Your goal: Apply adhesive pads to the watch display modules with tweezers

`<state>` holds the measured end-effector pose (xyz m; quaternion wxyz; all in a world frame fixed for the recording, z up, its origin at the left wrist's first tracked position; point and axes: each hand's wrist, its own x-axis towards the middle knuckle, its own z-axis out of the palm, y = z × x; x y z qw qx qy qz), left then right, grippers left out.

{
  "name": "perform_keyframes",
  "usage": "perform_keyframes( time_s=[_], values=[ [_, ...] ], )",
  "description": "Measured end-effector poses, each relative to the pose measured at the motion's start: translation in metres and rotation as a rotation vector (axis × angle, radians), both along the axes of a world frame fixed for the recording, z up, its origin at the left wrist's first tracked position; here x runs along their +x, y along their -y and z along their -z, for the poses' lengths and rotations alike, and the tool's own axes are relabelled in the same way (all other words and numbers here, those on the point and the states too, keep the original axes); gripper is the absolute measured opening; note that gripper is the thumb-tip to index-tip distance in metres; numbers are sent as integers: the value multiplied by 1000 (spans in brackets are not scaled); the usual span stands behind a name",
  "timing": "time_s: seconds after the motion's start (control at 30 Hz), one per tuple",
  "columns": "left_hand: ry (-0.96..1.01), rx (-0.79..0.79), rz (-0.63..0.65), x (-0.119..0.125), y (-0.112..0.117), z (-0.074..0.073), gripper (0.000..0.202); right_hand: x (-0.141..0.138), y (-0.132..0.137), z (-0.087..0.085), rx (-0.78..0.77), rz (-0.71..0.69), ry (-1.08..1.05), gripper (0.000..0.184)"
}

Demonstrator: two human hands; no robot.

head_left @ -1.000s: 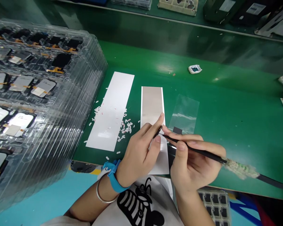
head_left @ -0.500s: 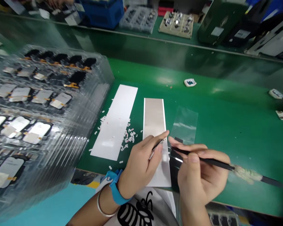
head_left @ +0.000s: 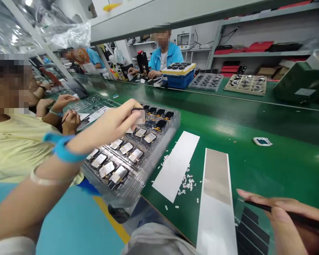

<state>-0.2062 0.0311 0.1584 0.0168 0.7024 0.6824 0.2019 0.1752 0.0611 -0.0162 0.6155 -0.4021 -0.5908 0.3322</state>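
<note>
Module [head_left: 141,117] | left hand [head_left: 119,118] pinching, over trays [head_left: 154,156] | right hand [head_left: 289,225] gripping tweezers [head_left: 261,207] | scraps [head_left: 187,183] flank strip [head_left: 177,165]

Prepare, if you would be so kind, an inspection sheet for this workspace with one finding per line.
Surface: green table, glossy, bearing a white strip and a beige-and-white strip.
Work items: small flat part, tweezers, clear trays stacked, the top one holding similar parts.
Clutter: loose white scraps around the white strip.
Hands: left hand pinches the part at the trays, contact unclear; right hand holds the tweezers.
Cables: apparently a thin dark cord by the far shelves.
Surroundings: co-worker in yellow at left; co-worker in blue across the table.
</note>
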Motion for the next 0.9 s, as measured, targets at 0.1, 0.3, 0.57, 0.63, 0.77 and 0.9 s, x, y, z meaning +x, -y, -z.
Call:
perform_keyframes(
  time_s=[0.1, 0.3, 0.57, 0.63, 0.77, 0.9],
  values=[
    [-25, -278, 53, -36, -61, 4, 31, -19, 9, -18, -25, 4, 84, 12],
    [-93, -362, 97, -52, -109, 44, 35, -26, 11, -12, 59, -80, 171, 7],
    [-274, -253, 10, -15, -112, 38, 38, -27, 10, 1, 110, -166, 173, 13],
    [-304, -290, 8, -4, -118, 38, 37, -27, 12, 7, 87, -183, 183, 12],
    [-352, -306, -8, 12, -121, 26, 34, -26, 12, 12, 39, -171, 201, 8],
    [-226, -213, 64, 26, -78, 10, 58, -22, 8, 2, 46, -147, 174, 10]
  ],
)
